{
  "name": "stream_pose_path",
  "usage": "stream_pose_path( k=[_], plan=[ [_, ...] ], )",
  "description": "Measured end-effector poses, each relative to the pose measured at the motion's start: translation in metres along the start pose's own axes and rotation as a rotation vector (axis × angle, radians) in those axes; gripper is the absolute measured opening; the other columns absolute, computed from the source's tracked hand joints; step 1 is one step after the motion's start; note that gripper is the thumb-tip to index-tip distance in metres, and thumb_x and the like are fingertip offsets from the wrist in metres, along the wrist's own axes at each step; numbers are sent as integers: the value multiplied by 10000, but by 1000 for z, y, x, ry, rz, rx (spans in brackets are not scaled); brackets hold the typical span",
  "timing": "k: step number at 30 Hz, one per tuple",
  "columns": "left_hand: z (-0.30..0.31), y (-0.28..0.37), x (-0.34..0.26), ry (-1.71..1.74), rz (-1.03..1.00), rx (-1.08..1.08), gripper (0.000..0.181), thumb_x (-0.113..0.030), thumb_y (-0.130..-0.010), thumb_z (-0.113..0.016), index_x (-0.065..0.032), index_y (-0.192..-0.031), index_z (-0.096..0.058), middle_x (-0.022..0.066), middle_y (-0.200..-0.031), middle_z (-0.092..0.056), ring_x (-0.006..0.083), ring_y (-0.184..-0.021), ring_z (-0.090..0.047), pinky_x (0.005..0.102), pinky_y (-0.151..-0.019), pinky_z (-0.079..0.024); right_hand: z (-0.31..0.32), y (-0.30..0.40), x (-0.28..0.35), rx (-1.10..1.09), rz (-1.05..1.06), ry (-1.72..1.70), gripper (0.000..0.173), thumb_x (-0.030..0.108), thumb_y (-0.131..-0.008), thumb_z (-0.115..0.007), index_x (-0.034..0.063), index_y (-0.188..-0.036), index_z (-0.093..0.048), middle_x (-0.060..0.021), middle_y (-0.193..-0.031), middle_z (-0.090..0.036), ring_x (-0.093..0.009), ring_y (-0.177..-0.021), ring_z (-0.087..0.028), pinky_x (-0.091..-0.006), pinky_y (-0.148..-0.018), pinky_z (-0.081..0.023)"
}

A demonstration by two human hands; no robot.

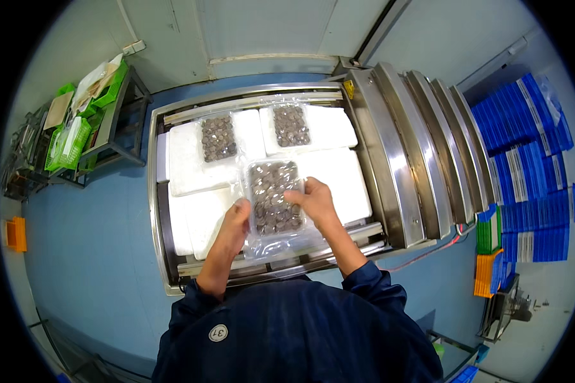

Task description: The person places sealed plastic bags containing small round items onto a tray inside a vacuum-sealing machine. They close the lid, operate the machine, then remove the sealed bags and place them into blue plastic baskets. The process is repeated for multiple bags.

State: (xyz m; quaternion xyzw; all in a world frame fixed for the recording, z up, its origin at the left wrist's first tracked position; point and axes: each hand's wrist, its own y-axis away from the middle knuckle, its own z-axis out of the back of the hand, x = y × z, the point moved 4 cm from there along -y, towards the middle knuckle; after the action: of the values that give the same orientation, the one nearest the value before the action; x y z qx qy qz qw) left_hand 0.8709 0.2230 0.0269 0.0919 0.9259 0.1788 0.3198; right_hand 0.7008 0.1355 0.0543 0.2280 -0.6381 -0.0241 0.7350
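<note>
Between my left hand point(235, 220) and my right hand point(315, 200) is a clear plastic bag with a tray of small brown round pieces point(273, 210) inside. Both hands grip its sides, the right thumb lying over the top. Two similar bagged trays rest farther off, one at the back left point(218, 139) and one at the back centre point(291, 127). They lie on white slabs point(335, 179) set in a steel-framed machine bed point(155, 210). What the small pieces are, I cannot tell.
Ribbed steel covers point(388, 158) rise at the machine's right. Beyond them stand stacks of blue plastic trays point(536, 215). At the left, a metal table point(108, 122) carries green baskets point(69, 146). An orange bin point(16, 234) is at the far left wall, and a red hose point(426, 256) runs low at the right.
</note>
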Motion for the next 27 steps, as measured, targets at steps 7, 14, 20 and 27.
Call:
stream_pose_path(
  k=[7, 14, 20, 27],
  plan=[
    [35, 3, -17, -230, -106, -280, 430, -71, -757, -713, 40, -1136, -541, 98, -1051, -617, 179, -948, -593, 318, -825, -484, 15, -126, 33, -192, 181, 811, 591, 475, -764, -635, -22, -1078, -569, -200, -1045, -611, -324, -1005, -577, -402, -835, -468],
    [50, 5, -61, -102, -333, -278, 399, -203, -903, -549, 30, -1218, -472, 95, -1142, -571, 176, -1025, -556, 315, -910, -435, 36, -215, -5, -318, -36, 939, 650, 441, -670, -750, -74, -1006, -537, -194, -918, -578, -302, -803, -606, -392, -673, -500],
    [73, 4, -66, -31, -354, -321, 377, -218, -916, -529, 26, -1200, -483, 93, -1127, -577, 183, -1016, -562, 326, -922, -430, 34, -246, 9, 73, -390, -110, 198, 181, -759, -694, 80, -677, -545, 8, -573, -446, -65, -403, -325, -175, -331, -242],
    [91, -12, -63, -61, -206, -310, 359, -163, -880, -556, 41, -1169, -497, 111, -1091, -594, 202, -984, -584, 335, -879, -464, 47, -232, 90, 91, -328, -178, 149, 194, -737, -655, 88, -756, -551, -33, -637, -548, -80, -422, -430, -184, -340, -304]
  ],
)
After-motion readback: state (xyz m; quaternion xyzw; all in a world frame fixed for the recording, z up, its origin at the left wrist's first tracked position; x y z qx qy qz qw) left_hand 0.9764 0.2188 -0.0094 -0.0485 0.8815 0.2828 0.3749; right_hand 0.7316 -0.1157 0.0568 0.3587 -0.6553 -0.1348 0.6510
